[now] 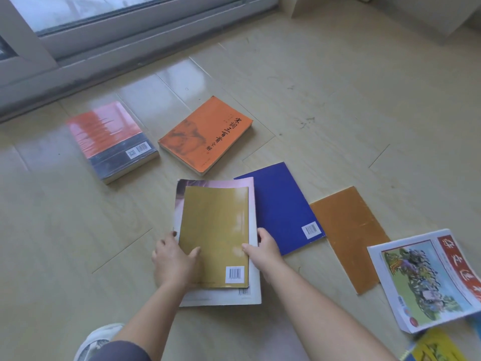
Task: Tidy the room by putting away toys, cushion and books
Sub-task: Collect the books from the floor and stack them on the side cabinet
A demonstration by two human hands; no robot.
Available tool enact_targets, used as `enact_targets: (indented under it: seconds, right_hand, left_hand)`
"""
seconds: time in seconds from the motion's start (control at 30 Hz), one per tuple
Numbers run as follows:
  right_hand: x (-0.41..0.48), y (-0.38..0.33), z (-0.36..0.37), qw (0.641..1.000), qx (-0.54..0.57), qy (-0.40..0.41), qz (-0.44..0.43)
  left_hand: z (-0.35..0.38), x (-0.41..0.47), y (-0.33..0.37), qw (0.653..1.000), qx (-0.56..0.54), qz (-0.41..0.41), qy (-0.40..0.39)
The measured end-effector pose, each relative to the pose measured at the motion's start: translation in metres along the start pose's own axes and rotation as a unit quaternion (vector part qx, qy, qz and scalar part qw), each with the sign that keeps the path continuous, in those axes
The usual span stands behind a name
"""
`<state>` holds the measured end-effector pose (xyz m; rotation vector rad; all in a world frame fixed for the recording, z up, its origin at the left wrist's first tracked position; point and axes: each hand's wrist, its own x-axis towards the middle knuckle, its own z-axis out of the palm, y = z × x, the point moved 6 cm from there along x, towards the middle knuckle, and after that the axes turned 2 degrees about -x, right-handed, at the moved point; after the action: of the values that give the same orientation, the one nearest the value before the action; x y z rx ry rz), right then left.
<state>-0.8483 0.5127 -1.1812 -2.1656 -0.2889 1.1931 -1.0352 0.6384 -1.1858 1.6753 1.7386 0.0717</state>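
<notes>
Gripping a two-book pile from both sides, the person crouches over the floor (325, 95) near the sliding glass door (109, 19). The left hand (174, 259) and right hand (265, 250) each curl around an edge, thumbs pressed down on the mustard-yellow book (213, 230), which lies squared on a larger pink-and-white book (253, 269). That two-sided clamp probably keeps the smaller cover from sliding while the pile is lifted or straightened. The smaller volume sits on top, which makes for a steadier stack. Books not yet gathered lie flat around it: a blue book (281, 207) just beside the pile, a brown book (348, 235), an orange book (205, 134), a shrink-wrapped red-and-dark book (112, 142) and an illustrated magazine (426, 280).
</notes>
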Motion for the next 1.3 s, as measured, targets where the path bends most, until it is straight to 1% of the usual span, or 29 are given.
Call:
enact_targets:
  seconds: [0.1,0.2,0.27,0.3,0.33,0.37,0.4,0.47,0.5,0.53,0.57,0.6,0.63,0.67,0.7,0.77,0.83,0.87,0.9,0.93,1.03,1.13,1.23,1.3]
  right_hand:
    - [-0.003,-0.012,0.007,0.994,0.079,-0.074,-0.01]
    - [-0.007,-0.015,0.009,0.975,0.163,-0.152,0.006]
    - [-0.012,-0.016,0.012,0.95,0.236,-0.201,0.025]
    - [-0.013,-0.017,0.013,0.938,0.265,-0.22,0.034]
    - [-0.015,-0.018,0.015,0.928,0.287,-0.234,0.041]
    - [-0.015,-0.019,0.016,0.92,0.301,-0.246,0.045]
    - [-0.016,-0.02,0.018,0.915,0.311,-0.254,0.048]
    - [-0.014,-0.024,0.021,0.909,0.323,-0.258,0.05]
    - [-0.011,-0.025,0.021,0.912,0.32,-0.252,0.051]
    - [-0.008,-0.026,0.02,0.92,0.304,-0.241,0.052]
    - [-0.005,-0.025,0.018,0.937,0.269,-0.219,0.053]
    - [-0.002,-0.023,0.015,0.959,0.206,-0.189,0.052]
    - [0.001,-0.02,0.01,0.98,0.118,-0.155,0.047]
    - [0.005,-0.018,0.006,0.992,0.019,-0.122,0.036]
    - [0.008,-0.017,0.002,0.993,-0.07,-0.09,0.019]
    - [0.015,-0.018,-0.012,0.981,-0.192,-0.007,-0.015]
    - [0.019,-0.023,-0.039,0.96,-0.261,0.102,-0.029]
    - [0.022,-0.023,-0.055,0.948,-0.283,0.144,-0.026]
    - [0.025,-0.02,-0.07,0.94,-0.298,0.168,-0.012]
    - [0.029,-0.014,-0.084,0.935,-0.309,0.174,0.009]
    - [0.041,0.002,-0.107,0.933,-0.326,0.142,0.049]
    - [0.046,0.007,-0.114,0.93,-0.335,0.137,0.062]
    - [0.043,0.0,-0.114,0.909,-0.376,0.165,0.066]
    - [0.04,0.005,-0.113,0.907,-0.37,0.173,0.1]
  left_hand:
    - [-0.015,0.021,-0.02,0.994,-0.083,-0.064,-0.033]
    - [-0.02,0.034,-0.036,0.971,-0.185,-0.12,-0.092]
    - [-0.02,0.037,-0.04,0.944,-0.273,-0.135,-0.126]
    - [-0.019,0.037,-0.042,0.921,-0.325,-0.154,-0.148]
    - [-0.018,0.037,-0.045,0.903,-0.355,-0.171,-0.168]
    - [-0.018,0.037,-0.046,0.898,-0.36,-0.179,-0.181]
    - [-0.018,0.036,-0.046,0.901,-0.342,-0.18,-0.198]
    - [-0.018,0.034,-0.042,0.914,-0.294,-0.16,-0.228]
    - [-0.017,0.034,-0.039,0.92,-0.276,-0.153,-0.233]
    - [-0.015,0.035,-0.037,0.926,-0.264,-0.149,-0.225]
    - [-0.015,0.034,-0.036,0.937,-0.246,-0.143,-0.205]
    - [-0.016,0.034,-0.033,0.953,-0.21,-0.13,-0.174]
    - [-0.018,0.034,-0.029,0.975,-0.14,-0.102,-0.141]
    - [-0.02,0.033,-0.022,0.991,-0.039,-0.066,-0.111]
    - [-0.021,0.028,-0.015,0.995,0.057,-0.022,-0.083]
    - [-0.016,0.017,0.002,0.978,0.185,0.083,-0.055]
    - [-0.002,0.005,0.015,0.945,0.269,0.166,-0.082]
    - [0.006,0.003,0.015,0.932,0.297,0.184,-0.098]
    - [0.01,0.0,0.016,0.925,0.314,0.184,-0.109]
    - [0.012,0.0,0.016,0.924,0.319,0.178,-0.114]
    - [0.012,-0.001,0.017,0.922,0.327,0.173,-0.115]
    - [0.013,-0.001,0.019,0.923,0.327,0.171,-0.111]
    - [0.013,-0.002,0.02,0.921,0.335,0.168,-0.106]
    - [0.013,-0.005,0.021,0.919,0.342,0.167,-0.105]
